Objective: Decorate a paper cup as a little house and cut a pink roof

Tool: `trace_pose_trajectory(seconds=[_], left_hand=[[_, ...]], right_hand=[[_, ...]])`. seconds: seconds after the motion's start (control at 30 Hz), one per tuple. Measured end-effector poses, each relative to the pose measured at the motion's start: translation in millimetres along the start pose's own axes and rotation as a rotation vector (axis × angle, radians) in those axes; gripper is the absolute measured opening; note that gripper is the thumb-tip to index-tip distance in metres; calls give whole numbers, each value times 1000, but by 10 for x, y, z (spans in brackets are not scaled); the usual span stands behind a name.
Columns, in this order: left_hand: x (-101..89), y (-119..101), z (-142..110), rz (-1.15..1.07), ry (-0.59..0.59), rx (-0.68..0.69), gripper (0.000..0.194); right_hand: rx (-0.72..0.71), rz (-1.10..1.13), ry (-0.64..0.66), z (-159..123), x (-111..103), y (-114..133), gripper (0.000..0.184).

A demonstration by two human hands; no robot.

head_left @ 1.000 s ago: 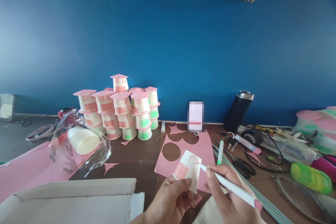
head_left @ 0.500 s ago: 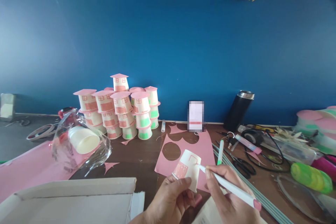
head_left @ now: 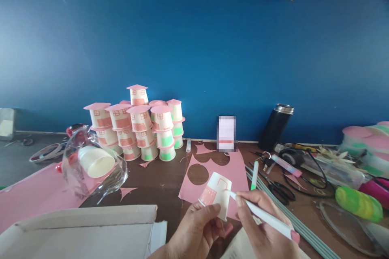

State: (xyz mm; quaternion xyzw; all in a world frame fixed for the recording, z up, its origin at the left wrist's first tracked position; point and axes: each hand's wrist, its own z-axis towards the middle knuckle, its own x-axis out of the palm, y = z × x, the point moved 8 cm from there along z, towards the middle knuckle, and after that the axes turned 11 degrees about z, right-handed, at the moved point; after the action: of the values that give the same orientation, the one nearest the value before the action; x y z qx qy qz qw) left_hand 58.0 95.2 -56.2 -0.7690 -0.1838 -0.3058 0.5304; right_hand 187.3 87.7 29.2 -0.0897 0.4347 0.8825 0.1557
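A white paper cup (head_left: 223, 200) is tilted in my left hand (head_left: 197, 228), the thumb pressed against its side near the rim. The cup bears a coloured-in pink patch and a pink outline of a window. My right hand (head_left: 264, 226) grips a white felt-tip marker (head_left: 264, 215) with a pink end, its tip touching the cup beside that outline. Under the cup lies a pink paper sheet (head_left: 188, 188) with round holes cut out. A white marker with a green end (head_left: 254, 175) rests at its right edge.
Several stacked decorated cups (head_left: 141, 121) with pink paper roofs stand at the back left. Bagged paper cups (head_left: 94, 162) and a white box (head_left: 91, 230) are nearer. To the right are a black bottle (head_left: 275, 127), grey rods (head_left: 291, 214), scissors (head_left: 279, 190) and a phone (head_left: 226, 133).
The cup and both hands have barely moved. The marker tip stays at the window outline, and the whole view has shifted slightly.
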Motion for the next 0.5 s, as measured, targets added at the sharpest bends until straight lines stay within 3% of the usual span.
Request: trace_pose_trajectory(seconds=[0.5], left_hand=[[-3,-6,1,-18,-9,1,21]], right_hand=[[-23,-29,11,2,16,33,9]])
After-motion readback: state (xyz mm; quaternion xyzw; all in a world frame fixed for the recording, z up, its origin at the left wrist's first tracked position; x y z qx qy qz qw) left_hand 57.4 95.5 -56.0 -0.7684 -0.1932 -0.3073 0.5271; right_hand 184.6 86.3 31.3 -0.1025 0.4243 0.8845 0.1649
